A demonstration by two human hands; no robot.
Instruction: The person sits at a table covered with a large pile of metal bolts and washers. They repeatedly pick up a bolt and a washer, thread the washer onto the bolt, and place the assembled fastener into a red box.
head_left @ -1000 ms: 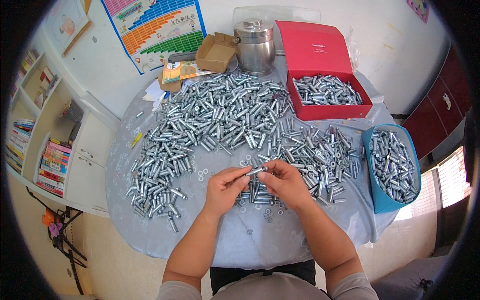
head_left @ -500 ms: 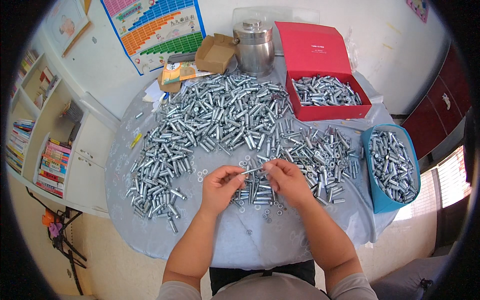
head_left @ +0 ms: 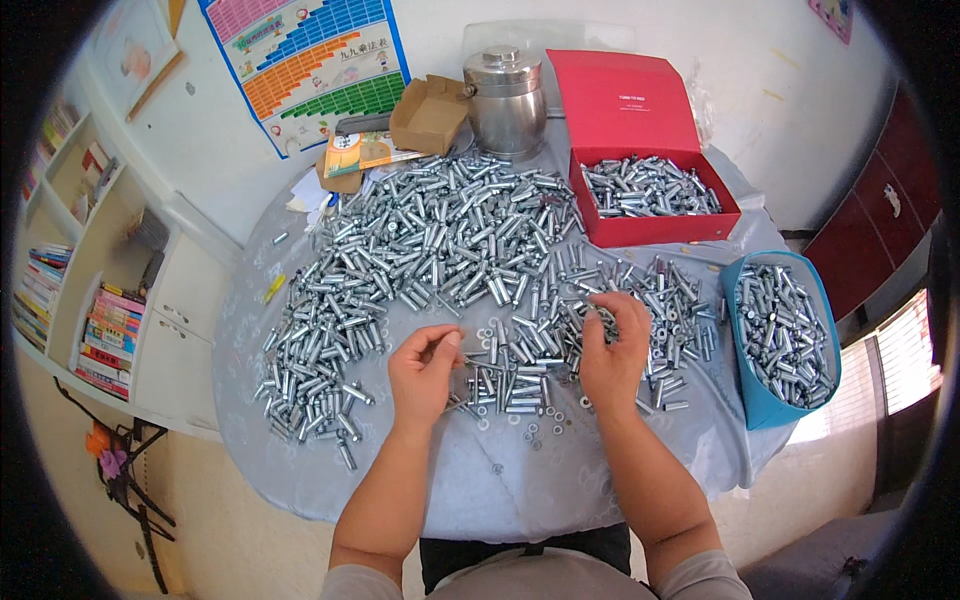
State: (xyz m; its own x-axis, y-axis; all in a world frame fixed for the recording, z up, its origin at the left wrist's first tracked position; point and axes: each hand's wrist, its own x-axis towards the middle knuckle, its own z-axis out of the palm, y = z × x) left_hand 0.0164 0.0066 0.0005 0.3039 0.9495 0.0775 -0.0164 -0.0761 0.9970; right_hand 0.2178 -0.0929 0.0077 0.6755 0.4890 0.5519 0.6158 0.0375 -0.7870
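**Hands apart over a desk of metal sleeves**

Head view: the left hand (head_left: 425,368) pinches a small metal piece (head_left: 462,347) between thumb and fingers, just above the desk (head_left: 560,480). The right hand (head_left: 612,350), apart from it, rests its curled fingers on the loose metal sleeves (head_left: 440,240) ahead; whether it grips one cannot be told. Washers (head_left: 530,425) lie between the hands; a blue tub (head_left: 752,390) stands right, a red box (head_left: 650,225) beyond

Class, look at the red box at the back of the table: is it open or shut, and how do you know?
Open. The red box has its lid standing up behind it, and silvery metal pieces lie exposed inside.
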